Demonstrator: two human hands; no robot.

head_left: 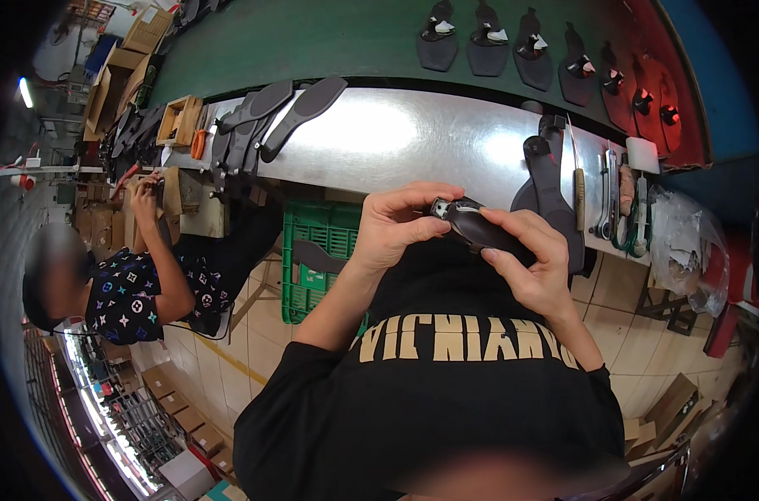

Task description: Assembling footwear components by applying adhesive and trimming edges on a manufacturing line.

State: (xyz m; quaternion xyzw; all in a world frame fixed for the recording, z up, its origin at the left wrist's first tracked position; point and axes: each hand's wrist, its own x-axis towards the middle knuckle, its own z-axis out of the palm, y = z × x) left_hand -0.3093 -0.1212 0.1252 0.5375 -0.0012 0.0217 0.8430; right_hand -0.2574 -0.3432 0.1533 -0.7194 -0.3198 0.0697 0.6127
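Over the near edge of the metal bench, both hands hold one black shoe sole (478, 230). My left hand (392, 221) is closed, thumb and fingers pinching its left end, where a small piece with a pale face (441, 207) shows. My right hand (534, 255) grips the sole's right side, with the thumb beneath and fingers on top. A light shiny strip lies along the sole's upper edge; I cannot make out what it is. Right of my hands, more black soles with heels (550, 179) lie on the bench.
A metal bench (413, 134) runs before me, with a green conveyor belt (312, 50) behind, carrying several heeled soles (488, 54). Soles (304, 113) lie at left, hand tools (606, 192) at right. A green crate (291, 280) stands below. A co-worker (145, 292) sits at left.
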